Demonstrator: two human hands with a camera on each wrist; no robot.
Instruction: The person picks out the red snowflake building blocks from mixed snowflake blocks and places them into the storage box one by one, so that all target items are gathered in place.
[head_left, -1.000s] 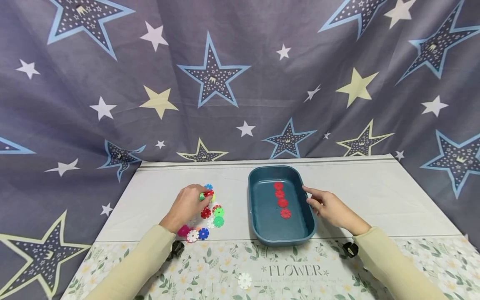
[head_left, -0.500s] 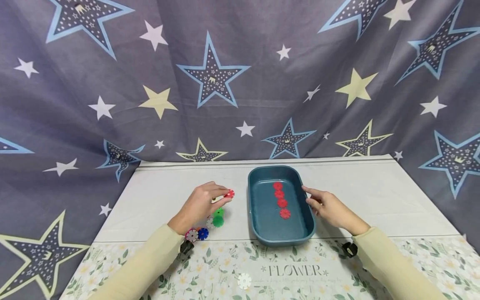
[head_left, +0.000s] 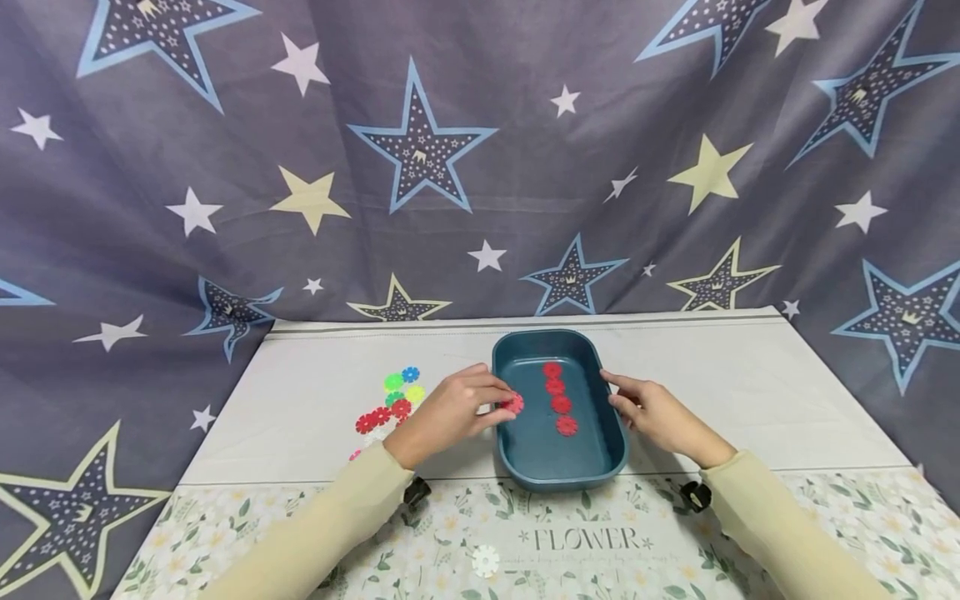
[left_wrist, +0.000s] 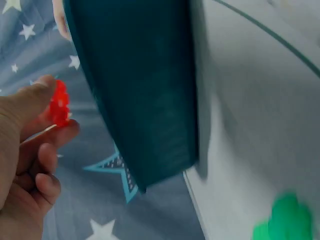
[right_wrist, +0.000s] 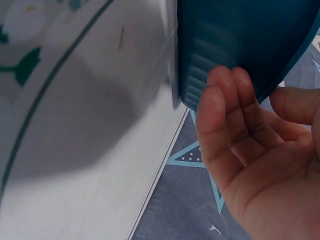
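While a white disc (head_left: 486, 561) lies nearest on the counter (head_left: 780, 400), at seven o'clock from the dark teal tray (head_left: 562, 483), the right hand (head_left: 660, 418) rests its loosely extended fingers against the tray's outer side at three o'clock. At nine, the left hand (head_left: 459, 410) pinches a red disc (head_left: 514, 404) above the rim. Four red discs (head_left: 561, 404) inside run towards twelve; beyond hangs a starry curtain (head_left: 510, 183).

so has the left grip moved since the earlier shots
Yes: in the head view, the left grip has moved right, from the loose discs to the left side of the unmoved tub, red disc pinched.
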